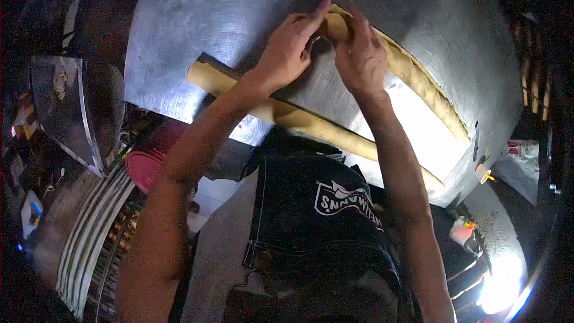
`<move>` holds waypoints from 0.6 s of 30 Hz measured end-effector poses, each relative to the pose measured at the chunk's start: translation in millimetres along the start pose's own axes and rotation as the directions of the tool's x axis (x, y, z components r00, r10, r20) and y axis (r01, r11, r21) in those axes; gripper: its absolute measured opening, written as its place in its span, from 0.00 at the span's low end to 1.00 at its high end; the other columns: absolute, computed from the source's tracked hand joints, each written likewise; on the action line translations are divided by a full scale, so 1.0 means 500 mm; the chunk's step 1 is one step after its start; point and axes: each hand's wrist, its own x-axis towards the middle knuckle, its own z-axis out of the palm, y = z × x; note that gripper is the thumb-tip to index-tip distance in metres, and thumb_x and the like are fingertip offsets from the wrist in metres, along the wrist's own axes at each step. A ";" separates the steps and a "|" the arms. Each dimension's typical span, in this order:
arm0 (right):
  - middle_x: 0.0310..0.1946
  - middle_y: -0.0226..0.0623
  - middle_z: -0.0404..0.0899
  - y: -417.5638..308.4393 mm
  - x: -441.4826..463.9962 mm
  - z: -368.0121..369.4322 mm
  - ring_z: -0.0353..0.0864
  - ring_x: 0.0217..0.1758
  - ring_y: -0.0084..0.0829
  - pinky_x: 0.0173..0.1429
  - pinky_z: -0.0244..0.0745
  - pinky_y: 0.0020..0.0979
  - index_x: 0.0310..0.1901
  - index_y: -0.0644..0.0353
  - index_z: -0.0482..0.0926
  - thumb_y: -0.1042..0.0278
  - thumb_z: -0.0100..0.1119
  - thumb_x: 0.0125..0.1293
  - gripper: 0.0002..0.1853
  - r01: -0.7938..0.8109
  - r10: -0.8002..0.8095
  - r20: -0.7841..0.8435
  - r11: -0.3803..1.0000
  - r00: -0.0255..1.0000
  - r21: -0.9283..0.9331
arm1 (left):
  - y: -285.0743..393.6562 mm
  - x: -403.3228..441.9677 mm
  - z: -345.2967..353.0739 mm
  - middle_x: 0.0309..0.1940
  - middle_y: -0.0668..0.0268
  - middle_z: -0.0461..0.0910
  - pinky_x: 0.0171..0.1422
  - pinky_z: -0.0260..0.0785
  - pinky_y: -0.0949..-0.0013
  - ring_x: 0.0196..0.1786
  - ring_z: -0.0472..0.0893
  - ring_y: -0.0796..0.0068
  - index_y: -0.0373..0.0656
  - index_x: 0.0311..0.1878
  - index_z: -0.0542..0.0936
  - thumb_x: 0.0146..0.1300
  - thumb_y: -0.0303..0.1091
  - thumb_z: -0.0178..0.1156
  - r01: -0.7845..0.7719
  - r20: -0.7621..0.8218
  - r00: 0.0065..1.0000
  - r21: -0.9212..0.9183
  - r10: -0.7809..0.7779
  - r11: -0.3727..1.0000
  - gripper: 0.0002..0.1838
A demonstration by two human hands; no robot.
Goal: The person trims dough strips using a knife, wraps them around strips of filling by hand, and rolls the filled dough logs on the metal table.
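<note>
A long pale dough strip [418, 75] curves across the metal worktop, its far end thicker and rounded like a roll. My left hand [288, 48] is at the left side of that end, fingers bent against the dough. From the right side, my right hand [362, 54] curls over the same end, so the dough sits between both hands. Nearer my body lies a second long dough roll [206, 78]; my forearms pass above it and hide parts of it.
The metal worktop [173, 30] ends close to my apron [323, 203]. A red round container [146, 164] stands below its left side, beside stacked pale curved trays [98, 227]. At the right are a plastic bag [520, 167], a small white cup [484, 172] and a bright lamp [501, 290].
</note>
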 end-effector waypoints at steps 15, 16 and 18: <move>0.57 0.52 0.88 0.009 -0.005 0.011 0.90 0.61 0.51 0.63 0.84 0.44 0.71 0.67 0.70 0.78 0.62 0.73 0.26 0.046 -0.041 -0.060 0.995 0.997 0.090 | 0.005 -0.002 0.027 0.54 0.48 0.87 0.62 0.80 0.50 0.55 0.85 0.42 0.41 0.81 0.69 0.58 0.19 0.67 0.190 0.009 0.982 -0.053 -0.190 0.980 0.44; 0.57 0.52 0.88 0.015 0.002 0.006 0.90 0.61 0.51 0.63 0.84 0.44 0.71 0.67 0.70 0.78 0.62 0.73 0.26 0.048 -0.043 -0.062 0.995 0.997 0.086 | -0.003 -0.001 0.015 0.54 0.48 0.87 0.62 0.80 0.50 0.55 0.85 0.42 0.41 0.81 0.69 0.58 0.19 0.67 0.188 0.006 0.982 -0.056 -0.188 0.981 0.44; 0.56 0.51 0.88 0.035 0.019 -0.003 0.90 0.59 0.50 0.63 0.84 0.46 0.69 0.65 0.74 0.79 0.61 0.72 0.24 0.095 -0.099 0.020 0.983 0.995 0.156 | -0.026 0.008 0.002 0.59 0.50 0.82 0.65 0.77 0.50 0.59 0.81 0.44 0.45 0.82 0.70 0.57 0.20 0.68 -0.104 0.048 0.994 0.129 0.099 0.986 0.45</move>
